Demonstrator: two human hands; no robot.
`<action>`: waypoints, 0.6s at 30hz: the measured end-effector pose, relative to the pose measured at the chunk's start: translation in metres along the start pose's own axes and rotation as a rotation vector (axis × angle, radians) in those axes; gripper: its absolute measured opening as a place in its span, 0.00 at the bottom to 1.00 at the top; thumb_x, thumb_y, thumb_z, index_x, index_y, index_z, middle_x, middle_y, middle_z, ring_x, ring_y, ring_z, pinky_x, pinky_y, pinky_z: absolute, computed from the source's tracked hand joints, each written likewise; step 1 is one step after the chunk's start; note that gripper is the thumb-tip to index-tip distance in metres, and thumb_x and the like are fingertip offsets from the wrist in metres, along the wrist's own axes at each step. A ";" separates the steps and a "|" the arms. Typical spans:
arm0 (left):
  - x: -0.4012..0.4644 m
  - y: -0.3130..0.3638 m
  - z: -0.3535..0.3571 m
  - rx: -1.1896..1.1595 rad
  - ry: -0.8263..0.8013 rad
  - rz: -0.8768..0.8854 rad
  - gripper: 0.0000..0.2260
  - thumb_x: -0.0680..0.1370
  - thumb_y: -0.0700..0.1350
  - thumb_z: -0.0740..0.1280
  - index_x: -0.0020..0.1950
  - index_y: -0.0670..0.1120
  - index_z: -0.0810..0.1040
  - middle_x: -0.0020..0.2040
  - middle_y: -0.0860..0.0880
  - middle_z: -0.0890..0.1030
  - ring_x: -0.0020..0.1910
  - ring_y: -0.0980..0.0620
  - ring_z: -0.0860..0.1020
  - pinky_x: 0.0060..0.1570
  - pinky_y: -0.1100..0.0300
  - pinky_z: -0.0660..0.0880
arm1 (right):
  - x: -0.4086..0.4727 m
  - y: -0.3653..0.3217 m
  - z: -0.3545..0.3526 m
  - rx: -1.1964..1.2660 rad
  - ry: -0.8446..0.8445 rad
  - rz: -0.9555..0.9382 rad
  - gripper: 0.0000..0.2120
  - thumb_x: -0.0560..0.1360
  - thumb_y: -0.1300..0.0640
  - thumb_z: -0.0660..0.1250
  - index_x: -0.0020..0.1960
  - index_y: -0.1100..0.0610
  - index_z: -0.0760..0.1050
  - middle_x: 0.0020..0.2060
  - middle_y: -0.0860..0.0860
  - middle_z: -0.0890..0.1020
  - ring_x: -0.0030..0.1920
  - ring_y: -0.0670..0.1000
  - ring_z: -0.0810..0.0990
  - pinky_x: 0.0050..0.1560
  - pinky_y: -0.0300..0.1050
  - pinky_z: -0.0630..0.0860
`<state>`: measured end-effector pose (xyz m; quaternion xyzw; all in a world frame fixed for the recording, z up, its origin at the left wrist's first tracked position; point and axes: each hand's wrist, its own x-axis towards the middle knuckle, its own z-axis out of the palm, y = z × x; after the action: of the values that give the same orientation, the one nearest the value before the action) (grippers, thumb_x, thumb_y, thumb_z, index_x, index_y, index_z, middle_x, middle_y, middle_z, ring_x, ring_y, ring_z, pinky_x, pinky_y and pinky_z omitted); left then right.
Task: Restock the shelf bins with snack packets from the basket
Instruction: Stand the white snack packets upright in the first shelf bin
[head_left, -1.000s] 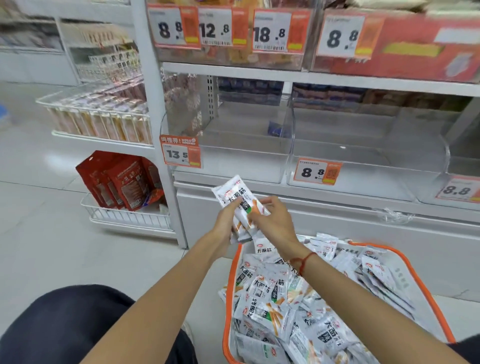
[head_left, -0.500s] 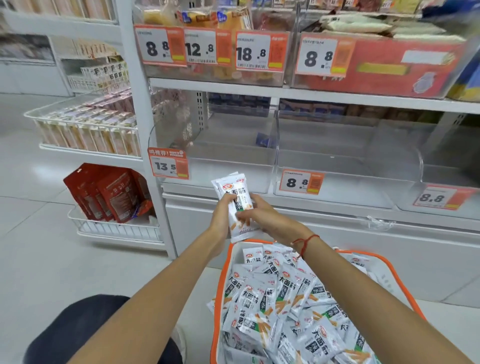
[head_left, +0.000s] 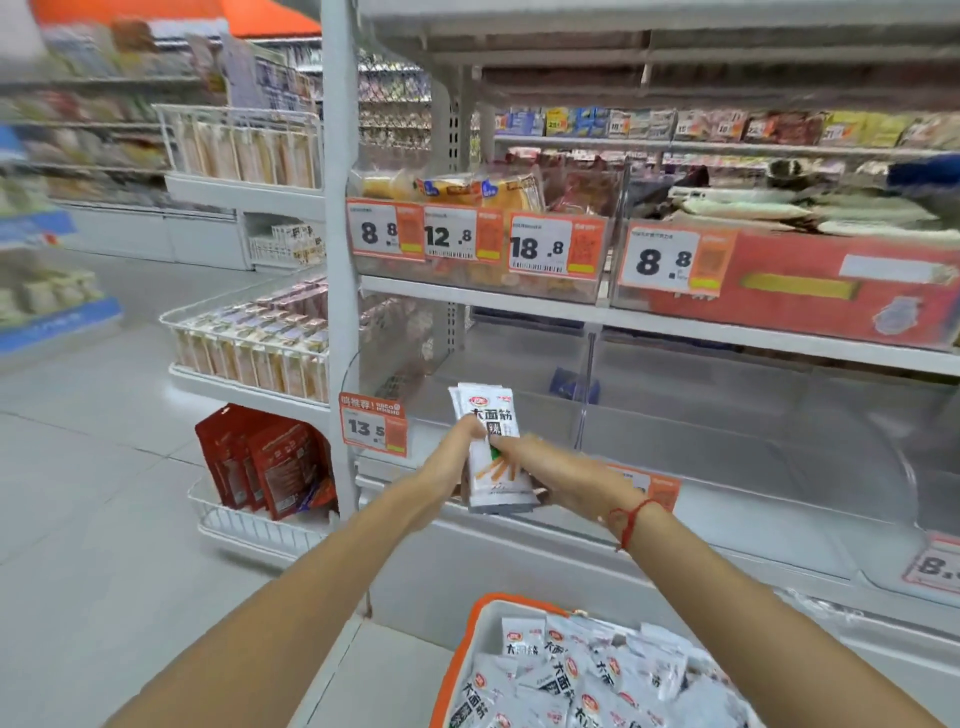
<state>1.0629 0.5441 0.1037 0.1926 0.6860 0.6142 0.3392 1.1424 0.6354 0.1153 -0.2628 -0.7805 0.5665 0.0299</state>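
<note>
Both hands hold an upright stack of white snack packets (head_left: 488, 447) with black lettering, in front of the clear shelf bin (head_left: 519, 410) on the lower shelf. My left hand (head_left: 452, 457) grips the stack's left edge. My right hand (head_left: 561, 475), with a red string on its wrist, grips the right edge. Below, the orange-rimmed basket (head_left: 462, 644) holds several more of the same packets (head_left: 582, 675).
A second clear bin (head_left: 753, 441) lies to the right behind a divider. Price tags hang on the bin fronts. Stocked bins sit on the shelf above. Red pouches (head_left: 270, 462) stand in a wire rack at lower left, and a white shelf post (head_left: 340, 260) rises beside the bin.
The hands have squared the loose packets into a neat stack and raised it from over the basket up to the bin's front. The view has tilted upward.
</note>
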 end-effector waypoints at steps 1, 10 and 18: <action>0.006 0.008 -0.005 0.024 -0.010 -0.001 0.11 0.79 0.47 0.56 0.43 0.45 0.76 0.33 0.47 0.80 0.39 0.47 0.76 0.44 0.56 0.73 | 0.005 -0.006 -0.003 0.007 -0.020 0.000 0.11 0.81 0.48 0.55 0.51 0.51 0.73 0.41 0.50 0.81 0.40 0.48 0.79 0.41 0.40 0.75; 0.098 0.067 -0.045 0.201 0.029 -0.023 0.07 0.75 0.47 0.61 0.41 0.45 0.73 0.39 0.46 0.78 0.38 0.48 0.75 0.46 0.56 0.73 | 0.100 -0.044 -0.017 0.159 0.040 0.066 0.14 0.80 0.54 0.53 0.37 0.54 0.68 0.32 0.51 0.74 0.31 0.48 0.69 0.32 0.41 0.65; 0.224 0.047 -0.072 0.283 -0.030 -0.093 0.09 0.78 0.35 0.55 0.41 0.43 0.72 0.33 0.46 0.75 0.30 0.50 0.71 0.32 0.61 0.67 | 0.228 -0.016 -0.006 0.042 0.113 0.063 0.07 0.79 0.59 0.60 0.54 0.59 0.73 0.43 0.56 0.81 0.39 0.53 0.80 0.39 0.44 0.79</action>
<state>0.8492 0.6534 0.0990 0.2154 0.7688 0.4921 0.3469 0.9424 0.7385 0.0750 -0.3180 -0.7570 0.5675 0.0616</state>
